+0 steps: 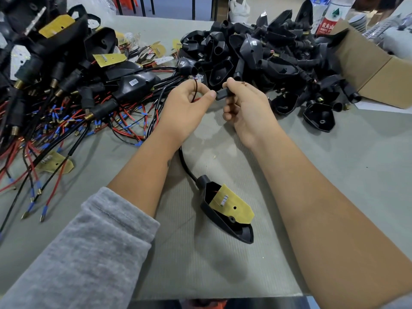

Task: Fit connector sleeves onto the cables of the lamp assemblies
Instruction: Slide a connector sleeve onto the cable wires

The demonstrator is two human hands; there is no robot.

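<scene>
Connector sleeve (223, 94), black, sits pinched in our right hand (244, 108) above the table (334, 175), while our left hand (186, 110) pinches the thin wires (195, 90) of the lamp assembly (227, 208) lying below.

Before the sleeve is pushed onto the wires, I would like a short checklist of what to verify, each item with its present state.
1. Right hand grips the black connector sleeve: ok.
2. Left hand pinches the red and black wires near their ends: ok.
3. Wire ends lined up with the sleeve opening: cannot tell, the left thumb hides them.
4. Sleeve opening faces the wires: cannot tell, the opening is covered.
5. Black cable runs slack from the left hand down to the lamp housing: ok.
6. Lamp housing rests on the table, apart from both piles: ok.
</scene>
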